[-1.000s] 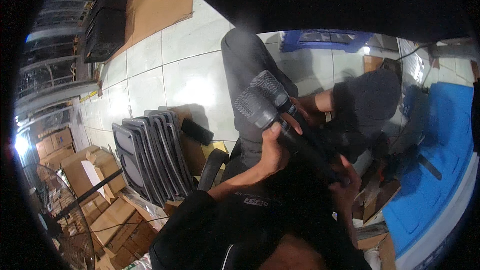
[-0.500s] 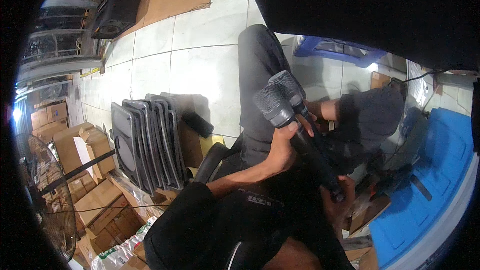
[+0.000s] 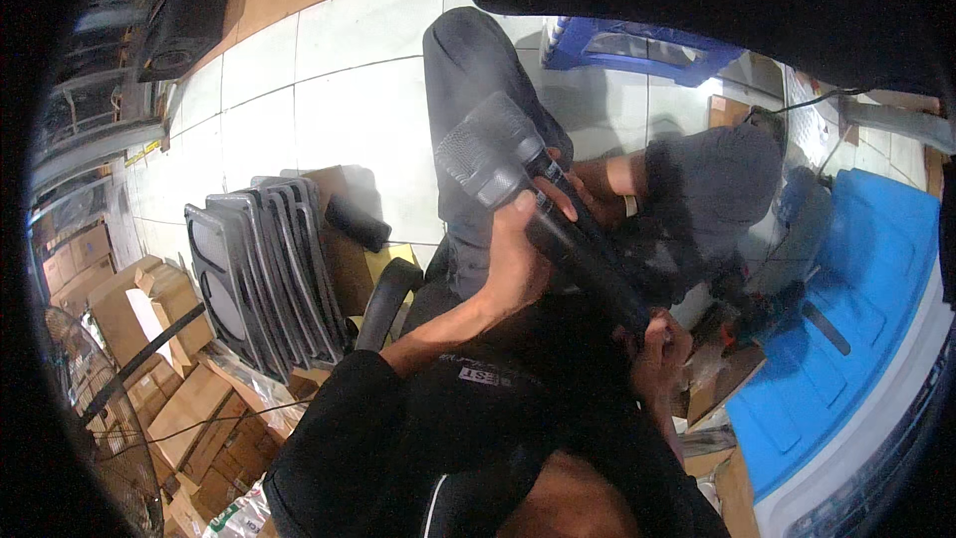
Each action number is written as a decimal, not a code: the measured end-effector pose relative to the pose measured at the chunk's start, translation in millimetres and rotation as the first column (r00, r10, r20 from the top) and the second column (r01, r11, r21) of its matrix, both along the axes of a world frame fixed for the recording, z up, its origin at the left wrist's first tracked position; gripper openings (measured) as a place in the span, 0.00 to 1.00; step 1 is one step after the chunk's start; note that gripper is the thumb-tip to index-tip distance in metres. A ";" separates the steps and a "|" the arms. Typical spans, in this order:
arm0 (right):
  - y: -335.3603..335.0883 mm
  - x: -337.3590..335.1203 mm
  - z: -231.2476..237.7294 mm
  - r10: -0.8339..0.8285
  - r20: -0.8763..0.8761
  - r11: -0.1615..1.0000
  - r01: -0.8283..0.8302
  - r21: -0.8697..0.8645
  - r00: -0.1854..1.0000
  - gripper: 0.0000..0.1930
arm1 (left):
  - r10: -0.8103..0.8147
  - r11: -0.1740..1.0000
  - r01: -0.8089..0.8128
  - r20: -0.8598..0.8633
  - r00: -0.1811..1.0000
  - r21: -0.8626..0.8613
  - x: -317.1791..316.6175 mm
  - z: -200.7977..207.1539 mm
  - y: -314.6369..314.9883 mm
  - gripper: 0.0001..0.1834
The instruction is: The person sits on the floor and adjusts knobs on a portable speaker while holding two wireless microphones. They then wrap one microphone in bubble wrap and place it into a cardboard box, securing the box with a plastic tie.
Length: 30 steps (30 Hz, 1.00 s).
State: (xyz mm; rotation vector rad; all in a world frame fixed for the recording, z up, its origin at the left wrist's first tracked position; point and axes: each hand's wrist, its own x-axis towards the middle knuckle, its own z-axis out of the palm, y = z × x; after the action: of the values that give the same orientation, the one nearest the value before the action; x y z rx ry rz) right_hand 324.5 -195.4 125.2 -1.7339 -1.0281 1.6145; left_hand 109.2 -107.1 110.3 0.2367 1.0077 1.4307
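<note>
Two black wireless-style microphones with grey mesh heads lie side by side over my lap, their heads pointing to the upper left. My left hand (image 3: 518, 239) is closed round the nearer microphone (image 3: 588, 264) just below its head, with fingers reaching toward the second microphone (image 3: 503, 125). At the lower end of the nearer handle, my right hand (image 3: 662, 354) is closed with fingertips on the handle's tip. The mesh heads are blurred. Much of the second handle is hidden behind the first.
A stack of folded grey-framed chairs (image 3: 264, 274) stands at left, near cardboard boxes (image 3: 204, 418) and a fan (image 3: 105, 418). A blue plastic stool (image 3: 637, 50) is ahead. At right lies a large blue lid (image 3: 846, 339). My bent legs (image 3: 478, 70) are beneath the microphones.
The whole view has shifted, so the surroundings sit farther left. The microphones have moved slightly up and left with my left hand. My right fingers now cover the handle's end, which showed before.
</note>
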 end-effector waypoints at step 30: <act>95.8 -74.0 -7.4 0.698 -0.293 0.716 -0.633 0.296 0.653 0.28 | -0.084 0.955 -0.003 0.280 0.956 0.298 -63.3 47.8 -20.8 0.31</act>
State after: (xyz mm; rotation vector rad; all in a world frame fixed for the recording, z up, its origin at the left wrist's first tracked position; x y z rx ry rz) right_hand 250.5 -99.6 117.8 -0.8663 -1.6592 2.1154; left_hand 45.9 -127.9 158.1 0.2541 0.5440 1.5244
